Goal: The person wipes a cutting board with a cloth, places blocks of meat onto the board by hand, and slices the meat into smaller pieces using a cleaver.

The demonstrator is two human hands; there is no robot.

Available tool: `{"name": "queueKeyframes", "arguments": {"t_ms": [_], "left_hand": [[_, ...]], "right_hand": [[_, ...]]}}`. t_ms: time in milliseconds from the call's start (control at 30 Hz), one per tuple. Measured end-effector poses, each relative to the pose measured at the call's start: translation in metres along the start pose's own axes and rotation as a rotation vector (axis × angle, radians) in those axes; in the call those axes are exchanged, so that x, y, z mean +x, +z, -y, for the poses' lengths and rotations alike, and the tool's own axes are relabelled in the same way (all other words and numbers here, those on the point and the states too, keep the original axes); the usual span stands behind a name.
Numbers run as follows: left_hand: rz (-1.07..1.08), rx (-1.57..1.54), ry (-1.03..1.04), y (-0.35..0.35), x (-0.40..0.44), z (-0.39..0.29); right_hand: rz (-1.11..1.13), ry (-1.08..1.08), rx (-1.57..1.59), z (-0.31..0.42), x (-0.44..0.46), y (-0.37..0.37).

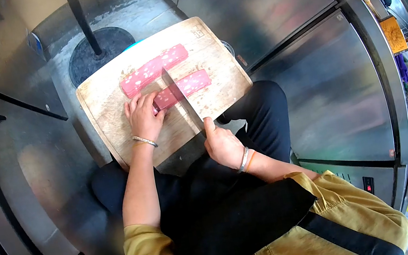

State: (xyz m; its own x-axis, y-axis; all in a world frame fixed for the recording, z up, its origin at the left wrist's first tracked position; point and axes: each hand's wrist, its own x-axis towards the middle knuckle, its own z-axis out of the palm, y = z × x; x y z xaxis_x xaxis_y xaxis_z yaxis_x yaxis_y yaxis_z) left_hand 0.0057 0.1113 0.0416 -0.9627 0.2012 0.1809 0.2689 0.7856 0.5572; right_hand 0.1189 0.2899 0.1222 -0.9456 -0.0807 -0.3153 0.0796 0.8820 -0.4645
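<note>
- Right hand (225, 146) closed around the knife's (184, 100) handle, thumb up by the blade.
- Left hand (144, 118) pinching the left end of the nearer pink slab (195, 81), thumb and fingers around it.
- Blade lying right across that slab!
- Farther pink slab (154, 70) just beyond, white-flecked too.
- Both on the wooden board (109, 117), above dark-trousered knees.

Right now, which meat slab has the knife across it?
The near slab, closer to the person: the knife crosses it and the left hand holds its left end. The far slab lies beyond it.
</note>
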Motion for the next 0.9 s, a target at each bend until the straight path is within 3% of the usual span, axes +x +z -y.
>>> {"name": "queueKeyframes", "arguments": {"t_ms": [67,400,500,567,900], "left_hand": [[0.0,0.012,0.012,-0.001,0.0,-0.002],[0.041,0.013,0.008,-0.01,0.006,0.002],[0.082,-0.205,0.026,-0.018,0.011,0.018],[0.065,-0.346,-0.035,-0.022,0.013,0.025],[0.082,-0.425,-0.091,-0.028,0.015,0.038]], "right_hand": [[-0.091,-0.095,-0.009,-0.006,-0.001,0.005],[-0.021,-0.065,0.028,-0.006,0.002,-0.002],[-0.01,-0.049,0.041,-0.011,0.002,0.001],[-0.107,-0.155,0.071,-0.017,0.003,0.007],[-0.071,-0.119,0.108,-0.009,0.001,-0.004]]}}
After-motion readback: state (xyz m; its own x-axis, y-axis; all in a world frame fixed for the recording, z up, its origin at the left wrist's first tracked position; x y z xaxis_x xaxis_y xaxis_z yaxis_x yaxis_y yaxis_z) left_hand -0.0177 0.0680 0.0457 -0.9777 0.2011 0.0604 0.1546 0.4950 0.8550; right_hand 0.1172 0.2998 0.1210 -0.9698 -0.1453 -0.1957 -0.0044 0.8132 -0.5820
